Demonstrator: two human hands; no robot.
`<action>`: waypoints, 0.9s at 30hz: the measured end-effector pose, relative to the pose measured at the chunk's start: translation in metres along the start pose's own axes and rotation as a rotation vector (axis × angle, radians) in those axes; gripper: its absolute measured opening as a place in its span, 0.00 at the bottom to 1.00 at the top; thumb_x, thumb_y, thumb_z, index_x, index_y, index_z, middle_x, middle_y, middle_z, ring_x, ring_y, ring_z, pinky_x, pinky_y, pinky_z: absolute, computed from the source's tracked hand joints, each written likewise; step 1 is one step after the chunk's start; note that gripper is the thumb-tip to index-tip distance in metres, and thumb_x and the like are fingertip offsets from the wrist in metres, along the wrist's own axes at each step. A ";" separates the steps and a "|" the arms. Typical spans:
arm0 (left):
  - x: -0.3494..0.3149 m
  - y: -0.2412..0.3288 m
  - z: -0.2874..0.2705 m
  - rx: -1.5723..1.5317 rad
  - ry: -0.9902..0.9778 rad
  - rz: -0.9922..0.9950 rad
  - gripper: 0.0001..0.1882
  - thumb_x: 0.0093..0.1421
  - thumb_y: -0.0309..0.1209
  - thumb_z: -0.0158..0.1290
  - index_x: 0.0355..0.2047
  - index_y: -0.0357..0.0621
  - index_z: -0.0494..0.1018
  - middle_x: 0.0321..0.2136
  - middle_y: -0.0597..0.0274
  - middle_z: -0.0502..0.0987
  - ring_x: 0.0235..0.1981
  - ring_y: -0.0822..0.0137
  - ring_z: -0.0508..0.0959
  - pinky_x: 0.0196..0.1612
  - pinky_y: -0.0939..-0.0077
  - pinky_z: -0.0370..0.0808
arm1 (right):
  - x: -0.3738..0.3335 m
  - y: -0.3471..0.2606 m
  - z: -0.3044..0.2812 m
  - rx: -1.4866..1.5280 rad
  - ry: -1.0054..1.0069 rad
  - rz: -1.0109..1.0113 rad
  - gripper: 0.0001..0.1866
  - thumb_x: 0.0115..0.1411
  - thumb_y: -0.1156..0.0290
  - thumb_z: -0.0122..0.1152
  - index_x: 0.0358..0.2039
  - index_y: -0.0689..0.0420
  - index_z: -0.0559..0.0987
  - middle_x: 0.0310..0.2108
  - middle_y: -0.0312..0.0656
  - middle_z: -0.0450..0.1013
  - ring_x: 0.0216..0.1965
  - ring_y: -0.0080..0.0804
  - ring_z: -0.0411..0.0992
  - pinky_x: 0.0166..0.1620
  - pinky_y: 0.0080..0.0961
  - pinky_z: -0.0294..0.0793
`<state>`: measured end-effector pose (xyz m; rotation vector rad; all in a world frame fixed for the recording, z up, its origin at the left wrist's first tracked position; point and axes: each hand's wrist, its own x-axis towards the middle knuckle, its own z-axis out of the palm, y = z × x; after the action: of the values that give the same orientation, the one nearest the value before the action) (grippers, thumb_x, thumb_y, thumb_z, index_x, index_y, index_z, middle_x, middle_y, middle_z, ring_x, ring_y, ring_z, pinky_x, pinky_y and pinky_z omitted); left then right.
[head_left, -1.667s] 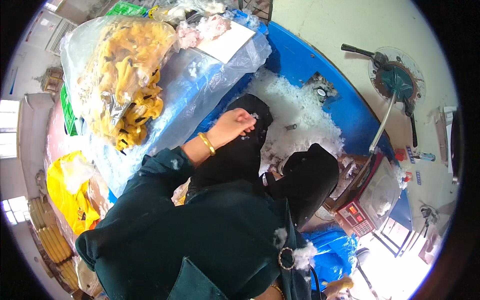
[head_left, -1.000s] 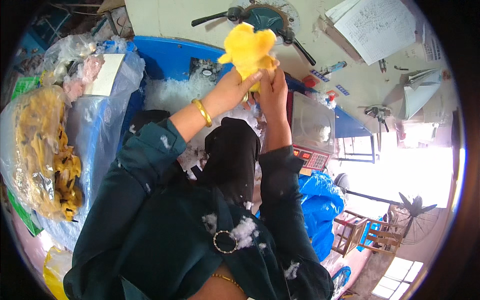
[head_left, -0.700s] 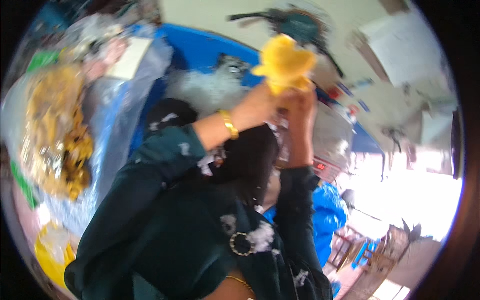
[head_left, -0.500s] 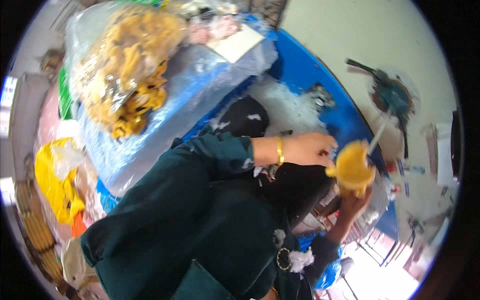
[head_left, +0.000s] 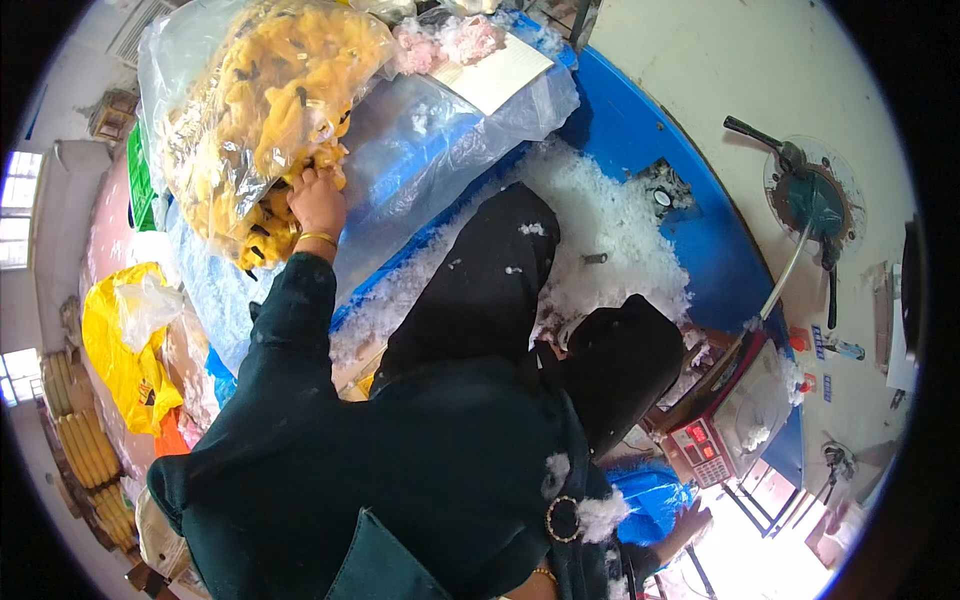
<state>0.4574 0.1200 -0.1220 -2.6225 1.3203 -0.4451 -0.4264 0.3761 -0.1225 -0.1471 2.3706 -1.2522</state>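
My left hand [head_left: 318, 206], a gold bangle at its wrist, reaches up to a clear plastic bag [head_left: 190, 130] heaped with yellow plush pieces [head_left: 285, 85] with dark bits on them. Its fingers are curled onto a yellow plush piece [head_left: 328, 160] at the bag's mouth. Low on the right, beside a blue plastic bag [head_left: 650, 500], my right hand [head_left: 686, 525] is stretched out with its fingers apart and nothing visible in it. White fluffy stuffing [head_left: 600, 230] lies in front of my knees in a blue-walled bin [head_left: 690, 215].
A digital scale [head_left: 705, 450] with a lit red display stands right of my knees. A metal rod [head_left: 785, 275] runs to a round fixture [head_left: 812, 200] on the pale surface. A paper sheet [head_left: 495, 75] and pink fluff [head_left: 470, 40] lie beyond. A yellow plastic bag [head_left: 120, 350] lies at left.
My left hand has moved from the right, over to the yellow plush pieces. My right hand has dropped lower, and the yellow plush piece it held by the rod is out of sight.
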 end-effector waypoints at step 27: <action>-0.092 0.260 -0.133 -2.461 -1.774 -0.091 0.16 0.67 0.34 0.44 0.52 0.40 0.66 0.43 0.56 0.76 0.43 0.62 0.78 0.48 0.67 0.76 | -0.325 -0.192 0.350 0.076 -0.977 -1.235 0.20 0.43 0.68 0.71 0.35 0.62 0.75 0.43 0.49 0.70 0.43 0.46 0.71 0.45 0.31 0.72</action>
<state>0.1646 0.0373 -0.0876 0.5346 -0.1676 -2.1272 -0.0049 0.0962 -0.0269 -1.8900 1.2332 -1.2076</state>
